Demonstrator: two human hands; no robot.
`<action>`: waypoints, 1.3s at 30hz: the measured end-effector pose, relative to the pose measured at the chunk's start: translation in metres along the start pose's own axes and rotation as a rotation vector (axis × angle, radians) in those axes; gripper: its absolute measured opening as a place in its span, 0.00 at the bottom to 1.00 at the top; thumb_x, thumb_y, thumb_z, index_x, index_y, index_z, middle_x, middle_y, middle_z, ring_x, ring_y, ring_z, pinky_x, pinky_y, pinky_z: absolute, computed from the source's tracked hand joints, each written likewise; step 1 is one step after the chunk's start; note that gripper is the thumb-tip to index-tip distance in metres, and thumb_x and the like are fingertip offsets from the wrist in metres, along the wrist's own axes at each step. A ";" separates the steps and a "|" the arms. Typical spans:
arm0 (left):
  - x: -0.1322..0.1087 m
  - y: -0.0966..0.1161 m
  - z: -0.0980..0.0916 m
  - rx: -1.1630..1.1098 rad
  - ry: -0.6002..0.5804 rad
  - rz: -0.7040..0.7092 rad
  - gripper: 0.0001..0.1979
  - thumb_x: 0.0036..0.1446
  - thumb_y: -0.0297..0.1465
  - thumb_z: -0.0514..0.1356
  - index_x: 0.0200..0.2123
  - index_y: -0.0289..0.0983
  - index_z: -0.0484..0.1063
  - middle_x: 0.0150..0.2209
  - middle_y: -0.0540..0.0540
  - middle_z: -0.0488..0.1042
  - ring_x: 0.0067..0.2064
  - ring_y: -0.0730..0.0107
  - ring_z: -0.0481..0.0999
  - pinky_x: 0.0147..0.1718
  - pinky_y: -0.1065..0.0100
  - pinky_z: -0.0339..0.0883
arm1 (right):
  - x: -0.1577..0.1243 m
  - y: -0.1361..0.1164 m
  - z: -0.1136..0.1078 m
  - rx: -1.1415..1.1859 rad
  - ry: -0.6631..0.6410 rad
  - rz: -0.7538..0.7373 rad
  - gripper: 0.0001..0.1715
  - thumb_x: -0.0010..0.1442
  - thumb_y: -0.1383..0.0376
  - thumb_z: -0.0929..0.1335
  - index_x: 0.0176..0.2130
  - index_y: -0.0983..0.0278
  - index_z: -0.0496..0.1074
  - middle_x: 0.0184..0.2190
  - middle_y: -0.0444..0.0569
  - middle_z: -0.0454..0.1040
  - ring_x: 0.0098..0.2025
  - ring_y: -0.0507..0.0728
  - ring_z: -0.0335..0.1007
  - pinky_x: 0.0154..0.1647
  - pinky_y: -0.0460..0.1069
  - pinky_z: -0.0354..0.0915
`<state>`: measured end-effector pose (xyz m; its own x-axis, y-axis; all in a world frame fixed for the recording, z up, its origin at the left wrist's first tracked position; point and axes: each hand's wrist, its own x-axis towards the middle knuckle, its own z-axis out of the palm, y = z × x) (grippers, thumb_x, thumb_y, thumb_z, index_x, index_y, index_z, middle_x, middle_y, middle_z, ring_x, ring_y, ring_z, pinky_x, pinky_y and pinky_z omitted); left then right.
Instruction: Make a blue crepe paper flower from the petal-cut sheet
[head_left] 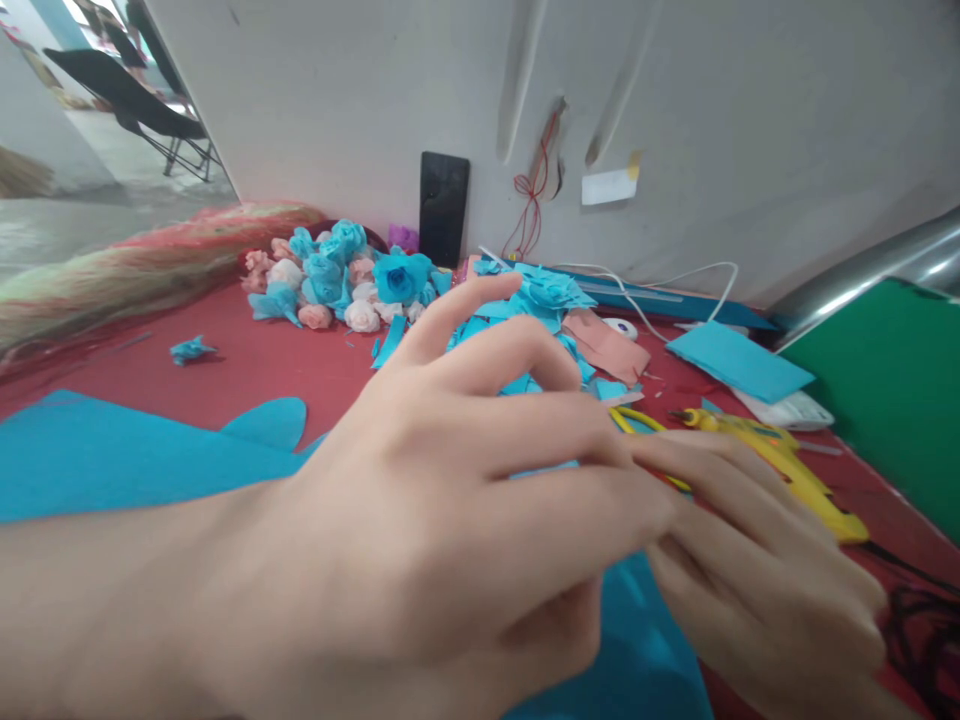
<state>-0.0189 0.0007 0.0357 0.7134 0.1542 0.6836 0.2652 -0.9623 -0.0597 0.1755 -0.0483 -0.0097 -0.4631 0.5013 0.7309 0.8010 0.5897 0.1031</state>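
My left hand (450, 500) reaches across the middle of the view, its index finger raised and the other fingers bent inward. Beyond it, my right hand (757, 540) meets its fingertips with fingers curled together. Whatever the fingers pinch is hidden where the hands meet. Blue paper (142, 450) spreads left behind my left forearm, and more blue paper (637, 650) shows below the hands. A thin yellow loop (637, 420) with an orange part peeks out behind the fingers; its kind is unclear. Close beyond my right hand lies a yellow glue gun (787, 470).
Blue, pink and white paper flowers (326, 275) are heaped at the back left of the red table (202, 395). Blue scraps (544, 290) and a pink piece (607, 345) lie mid-back. A dark phone (442, 210) leans on the wall. Folded blue paper (739, 360) and a green board (885, 390) stand right.
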 end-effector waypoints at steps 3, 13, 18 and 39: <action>-0.002 0.000 -0.001 0.001 0.006 0.025 0.11 0.46 0.23 0.57 0.32 0.45 0.70 0.31 0.60 0.74 0.36 0.71 0.70 0.55 0.55 0.55 | 0.001 -0.001 -0.002 -0.020 -0.014 -0.011 0.15 0.52 0.80 0.60 0.35 0.65 0.66 0.32 0.51 0.69 0.36 0.56 0.64 0.37 0.50 0.61; -0.003 0.001 -0.004 -0.114 0.025 0.050 0.11 0.46 0.21 0.57 0.32 0.42 0.71 0.31 0.59 0.75 0.38 0.76 0.73 0.55 0.66 0.57 | 0.000 -0.001 -0.005 -0.020 -0.005 0.023 0.15 0.55 0.78 0.61 0.40 0.67 0.67 0.35 0.52 0.70 0.37 0.56 0.65 0.40 0.50 0.62; 0.003 0.003 -0.003 -0.201 0.125 -0.082 0.14 0.45 0.18 0.55 0.32 0.42 0.71 0.30 0.56 0.75 0.36 0.77 0.75 0.53 0.69 0.59 | 0.001 -0.007 0.003 0.128 0.130 0.157 0.11 0.53 0.79 0.65 0.34 0.66 0.69 0.33 0.48 0.71 0.36 0.52 0.67 0.39 0.46 0.65; -0.002 -0.007 0.020 -0.468 -0.025 -0.148 0.06 0.52 0.28 0.59 0.34 0.40 0.75 0.38 0.54 0.77 0.40 0.73 0.68 0.49 0.66 0.55 | -0.004 -0.021 0.009 0.543 0.111 0.374 0.19 0.53 0.77 0.64 0.38 0.54 0.71 0.37 0.32 0.72 0.38 0.41 0.68 0.46 0.29 0.57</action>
<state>-0.0090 0.0117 0.0197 0.7071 0.2969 0.6418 0.0491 -0.9260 0.3743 0.1574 -0.0569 -0.0202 -0.1260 0.6829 0.7196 0.5817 0.6384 -0.5040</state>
